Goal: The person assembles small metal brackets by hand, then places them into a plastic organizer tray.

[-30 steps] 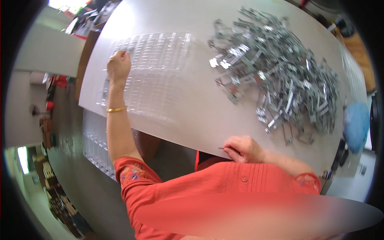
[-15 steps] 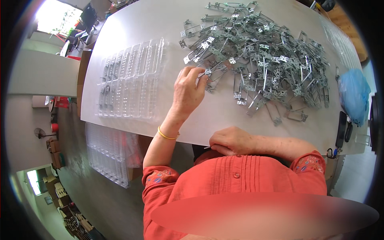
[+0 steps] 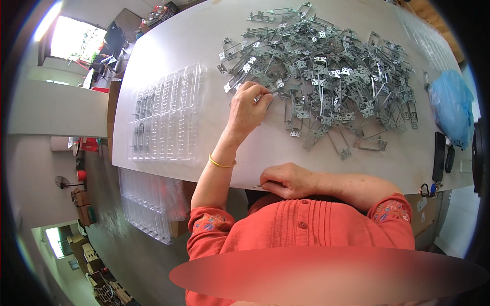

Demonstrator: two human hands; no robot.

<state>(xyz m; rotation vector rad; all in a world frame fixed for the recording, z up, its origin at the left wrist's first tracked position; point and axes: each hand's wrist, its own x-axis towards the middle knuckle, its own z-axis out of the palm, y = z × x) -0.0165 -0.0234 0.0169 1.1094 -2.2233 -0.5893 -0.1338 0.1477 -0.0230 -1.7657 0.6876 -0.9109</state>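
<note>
two hands are at work, well apart. furthest left, the clear plastic tray (image 3: 166,117) lies flat on the white tabletop (image 3: 168,48), with bare surface between it and your left hand (image 3: 248,104). another stack of clear trays (image 3: 148,204) sits below the tabletop's near edge. your left hand is curled, fingertips pinched on a metal clip at the left fringe of the pile of metal clips (image 3: 326,71); you can't tell whether the clip is lifted yet. your right hand (image 3: 286,181) rests at the near edge of the tabletop, closed loosely around a thin metal piece (image 3: 258,186) that pokes out to the left. open tabletop runs between that hand and the pile, and a strip stays bare along the near edge. far right, a blue plastic bag (image 3: 451,109) and two dark devices (image 3: 443,155) lie close to the edge. half a second ago your left hand lay flatter at the pile's edge; now its fingers have bunched.
</note>
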